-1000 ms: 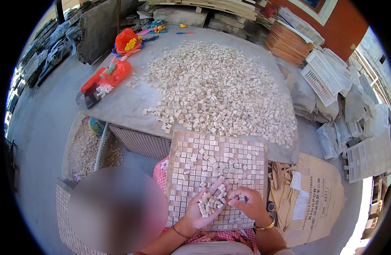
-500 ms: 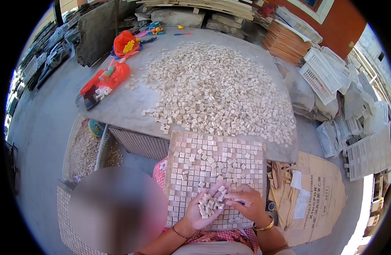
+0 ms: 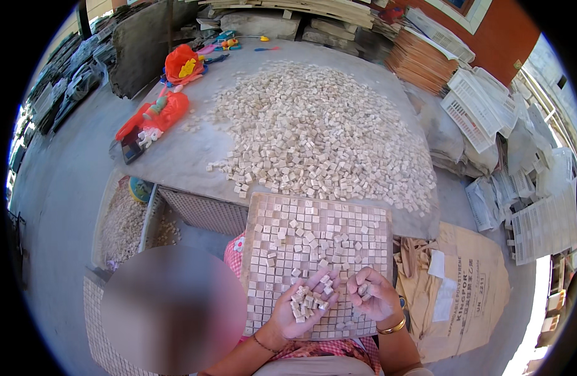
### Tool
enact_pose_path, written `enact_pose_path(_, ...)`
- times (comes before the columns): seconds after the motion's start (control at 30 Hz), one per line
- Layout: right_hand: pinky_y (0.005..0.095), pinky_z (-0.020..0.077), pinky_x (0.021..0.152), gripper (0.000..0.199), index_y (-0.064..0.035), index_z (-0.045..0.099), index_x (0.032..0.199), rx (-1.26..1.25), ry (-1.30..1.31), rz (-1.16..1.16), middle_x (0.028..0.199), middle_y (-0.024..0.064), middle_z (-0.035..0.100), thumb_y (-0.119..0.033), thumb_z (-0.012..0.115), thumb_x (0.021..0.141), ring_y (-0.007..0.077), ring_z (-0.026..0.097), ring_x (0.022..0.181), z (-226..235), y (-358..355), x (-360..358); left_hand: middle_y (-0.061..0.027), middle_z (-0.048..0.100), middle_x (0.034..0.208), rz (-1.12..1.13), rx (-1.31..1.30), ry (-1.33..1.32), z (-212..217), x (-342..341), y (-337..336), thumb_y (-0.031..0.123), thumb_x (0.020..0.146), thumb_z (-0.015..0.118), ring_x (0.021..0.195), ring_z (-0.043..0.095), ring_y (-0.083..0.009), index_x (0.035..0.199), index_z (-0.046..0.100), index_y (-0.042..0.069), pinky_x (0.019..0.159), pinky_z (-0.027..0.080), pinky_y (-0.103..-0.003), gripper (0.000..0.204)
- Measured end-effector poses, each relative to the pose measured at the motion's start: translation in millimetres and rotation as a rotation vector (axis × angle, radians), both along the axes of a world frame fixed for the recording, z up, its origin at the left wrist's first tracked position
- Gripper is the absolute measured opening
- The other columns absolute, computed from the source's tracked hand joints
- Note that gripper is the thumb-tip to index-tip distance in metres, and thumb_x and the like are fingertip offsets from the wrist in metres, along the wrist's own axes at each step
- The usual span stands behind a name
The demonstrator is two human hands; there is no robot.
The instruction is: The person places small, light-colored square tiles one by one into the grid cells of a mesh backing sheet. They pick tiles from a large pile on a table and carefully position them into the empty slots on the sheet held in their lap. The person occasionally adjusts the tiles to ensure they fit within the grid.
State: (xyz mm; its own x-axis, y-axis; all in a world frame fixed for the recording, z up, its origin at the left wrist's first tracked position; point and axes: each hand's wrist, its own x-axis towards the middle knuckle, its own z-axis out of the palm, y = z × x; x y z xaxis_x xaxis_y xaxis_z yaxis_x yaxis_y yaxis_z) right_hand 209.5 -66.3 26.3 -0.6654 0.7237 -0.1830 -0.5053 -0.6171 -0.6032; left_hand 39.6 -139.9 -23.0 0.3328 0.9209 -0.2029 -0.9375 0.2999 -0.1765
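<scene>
Left hand (image 3: 293, 322) palm up, fingers spread, bearing loose stones (image 3: 308, 303). Right hand (image 3: 379, 301) pinches a small stone (image 3: 364, 289) above the board (image 3: 251, 222).

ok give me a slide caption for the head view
Left hand cupping pale cubes over a gridded tray, right hand alongside, large cube heap beyond

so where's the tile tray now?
Head view, lower centre: the tile tray is under the left hand and right hand, with the stone pile beyond and brown sack on its right.

blurred oval (image 3: 174, 310), forearms (image 3: 399, 352) cut off below, tile (image 3: 364, 289) partly hidden by fingers (image 3: 367, 276)
</scene>
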Motion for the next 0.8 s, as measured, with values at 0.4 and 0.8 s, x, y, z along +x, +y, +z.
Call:
enact_pose_path(0.4,0.0257,0.0437,0.063,0.009,-0.0008,0.065,0.078,0.772,-0.825,-0.008,0.073,0.0052,0.062,-0.007,0.071,0.077,0.0126,0.055,0.066,1,-11,-5,-0.0133,0.034,0.143,0.061,-0.032,-0.025,-2,0,-1,0.032,0.093,0.046,0.132,0.033,-0.0246,0.142,0.027,0.004,0.111,0.024,-0.038,0.06)
enact_pose_path(0.8,0.026,0.044,0.057,0.013,-0.0043,0.067,0.086,1.053,-0.941,-0.125,0.072,0.0063,0.061,-0.006,0.072,0.074,0.0151,0.055,0.061,-3,-15,-11,-0.0108,0.037,0.141,0.026,-0.008,0.054,2,-1,-3,0.035,0.093,0.044,0.129,0.035,-0.0228,0.142,0.027,0.001,0.109,0.027,-0.034,0.062)
